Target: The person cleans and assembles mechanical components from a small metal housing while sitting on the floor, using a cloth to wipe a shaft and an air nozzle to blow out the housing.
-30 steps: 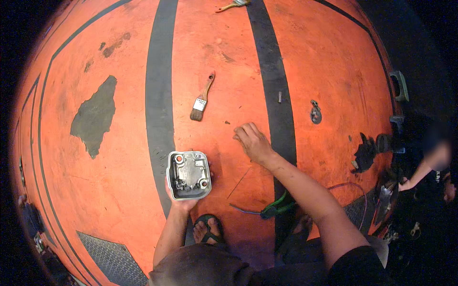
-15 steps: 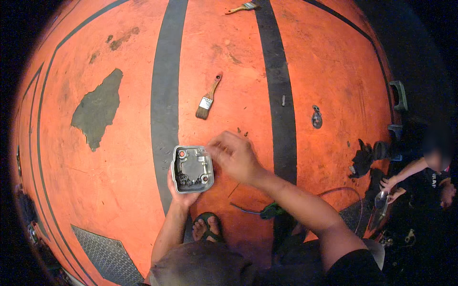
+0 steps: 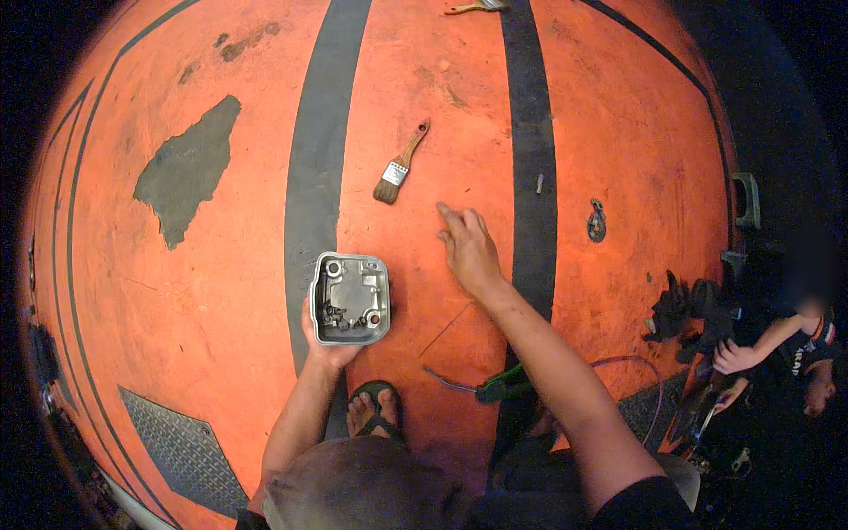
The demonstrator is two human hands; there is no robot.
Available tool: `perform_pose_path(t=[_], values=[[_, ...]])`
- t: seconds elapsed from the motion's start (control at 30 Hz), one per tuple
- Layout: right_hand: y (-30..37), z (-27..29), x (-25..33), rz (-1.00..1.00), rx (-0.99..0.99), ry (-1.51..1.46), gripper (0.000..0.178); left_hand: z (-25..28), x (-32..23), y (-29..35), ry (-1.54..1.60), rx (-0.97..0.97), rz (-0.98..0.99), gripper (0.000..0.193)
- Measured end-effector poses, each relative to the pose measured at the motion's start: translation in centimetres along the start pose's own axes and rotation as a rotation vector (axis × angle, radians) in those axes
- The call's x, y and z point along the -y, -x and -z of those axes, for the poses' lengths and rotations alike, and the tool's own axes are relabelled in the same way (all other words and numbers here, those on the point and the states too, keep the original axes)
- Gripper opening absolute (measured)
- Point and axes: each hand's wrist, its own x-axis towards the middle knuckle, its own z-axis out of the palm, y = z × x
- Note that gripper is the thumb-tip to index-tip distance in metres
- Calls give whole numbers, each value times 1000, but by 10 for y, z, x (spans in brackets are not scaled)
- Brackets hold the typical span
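A square metal cover [image 3: 352, 296] with raised bosses rests in my left hand [image 3: 329, 353], its hollow side up. My fingers are wrapped under its near left edge. Several small dark pieces [image 3: 333, 314] lie inside it, mostly along the lower left. My right hand [image 3: 472, 252] is over the orange floor, beyond and to the right of the cover. Its index finger is stretched out and the thumb stands apart; nothing shows between them. A flat paintbrush [image 3: 403, 163] with a wooden handle lies just ahead of my right hand.
Another paintbrush [image 3: 477, 7] lies at the far edge. A small grey pin-like piece [image 3: 539, 183] is on the right dark stripe. Near my feet is a green-handled tool [image 3: 505, 386]. At the right, a person's hands [image 3: 735, 357] work beside dark gloves [image 3: 676, 305].
My right hand has gone from the cover's edge forward and right over the floor, its fingers spreading. It now covers the spot where small dark bits lay. The left hand keeps the cover.
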Motion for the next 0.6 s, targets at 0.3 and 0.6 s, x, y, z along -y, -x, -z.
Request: perform_pose_path(t=[0.3, 0.6], values=[[-14, -14, 6, -63, -148, -168, 13, -8, 3, 0, 4, 81, -3, 69], [-22, -7, -3, -331, -268, -191, 24, -17, 3, -1, -20, 37, 26, 58]])
